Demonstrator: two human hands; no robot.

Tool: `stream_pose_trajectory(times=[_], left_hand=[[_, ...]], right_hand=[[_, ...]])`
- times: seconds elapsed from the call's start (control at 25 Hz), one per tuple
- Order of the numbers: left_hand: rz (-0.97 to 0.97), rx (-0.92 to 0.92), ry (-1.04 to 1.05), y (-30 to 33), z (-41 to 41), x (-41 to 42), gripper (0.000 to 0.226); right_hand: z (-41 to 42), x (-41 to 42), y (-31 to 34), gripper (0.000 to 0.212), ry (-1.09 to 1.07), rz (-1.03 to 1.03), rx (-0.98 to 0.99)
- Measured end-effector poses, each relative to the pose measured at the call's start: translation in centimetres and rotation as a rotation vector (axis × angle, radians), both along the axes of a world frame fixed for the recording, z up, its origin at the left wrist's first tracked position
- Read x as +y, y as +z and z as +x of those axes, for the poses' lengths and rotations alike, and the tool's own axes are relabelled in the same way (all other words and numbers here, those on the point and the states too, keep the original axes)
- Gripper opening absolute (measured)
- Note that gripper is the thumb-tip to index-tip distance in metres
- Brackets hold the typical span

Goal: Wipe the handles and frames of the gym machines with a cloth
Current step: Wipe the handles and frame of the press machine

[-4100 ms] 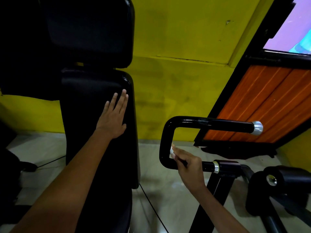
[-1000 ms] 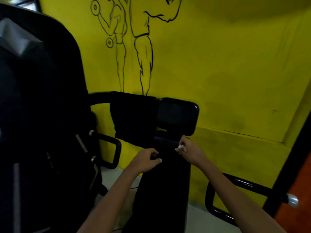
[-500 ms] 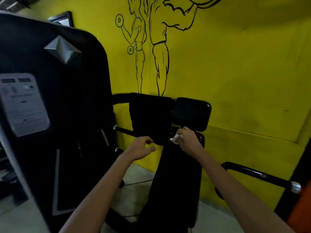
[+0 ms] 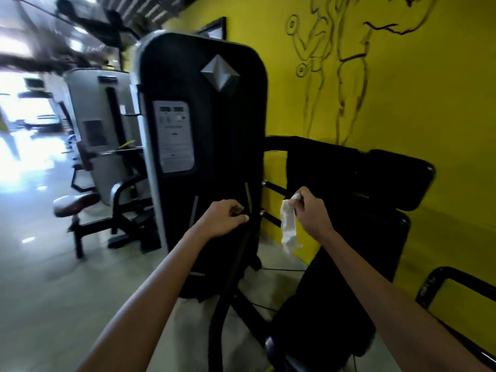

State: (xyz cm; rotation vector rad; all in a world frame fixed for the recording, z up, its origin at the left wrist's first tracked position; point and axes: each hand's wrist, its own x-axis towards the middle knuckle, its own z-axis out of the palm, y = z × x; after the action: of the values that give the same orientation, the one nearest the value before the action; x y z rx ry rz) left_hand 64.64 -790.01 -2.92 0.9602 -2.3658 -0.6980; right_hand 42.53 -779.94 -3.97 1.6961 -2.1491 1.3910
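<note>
Head cam's showing the right hand (image 4: 312, 212) pinching the white cloth (image 4: 289, 226) dangling off the machine, left hand (image 4: 224, 218) gripping a black frame bar (image 4: 233, 264), so I'm guessing that bar's getting wiped next.

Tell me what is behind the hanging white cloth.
Behind the white cloth, pinched in the right hand, are a yellow wall and short black handle bars of the black machine. Whatever the cloth covers is hidden.

We see a crumpled white cloth (image 4: 288, 228), a matt black shroud (image 4: 204, 130) with a metallic diamond badge (image 4: 220, 73), and a glossy floor (image 4: 53, 264).
</note>
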Motion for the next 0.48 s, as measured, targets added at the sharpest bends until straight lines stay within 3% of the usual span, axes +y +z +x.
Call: stream_pose_trajectory(times=[0.24, 0.48], left_hand=[[-0.007, 0.034, 0.398, -0.2, 11.5, 1.8, 0.032], [0.039, 0.008, 0.699, -0.9, 23.1, 10.0, 0.029]], right_hand=[[10.3, -4.2, 1.1, 0.007, 0.364, -0.026, -0.114], [21.6, -4.8, -0.6, 0.006, 0.661, 0.023, -0.146]])
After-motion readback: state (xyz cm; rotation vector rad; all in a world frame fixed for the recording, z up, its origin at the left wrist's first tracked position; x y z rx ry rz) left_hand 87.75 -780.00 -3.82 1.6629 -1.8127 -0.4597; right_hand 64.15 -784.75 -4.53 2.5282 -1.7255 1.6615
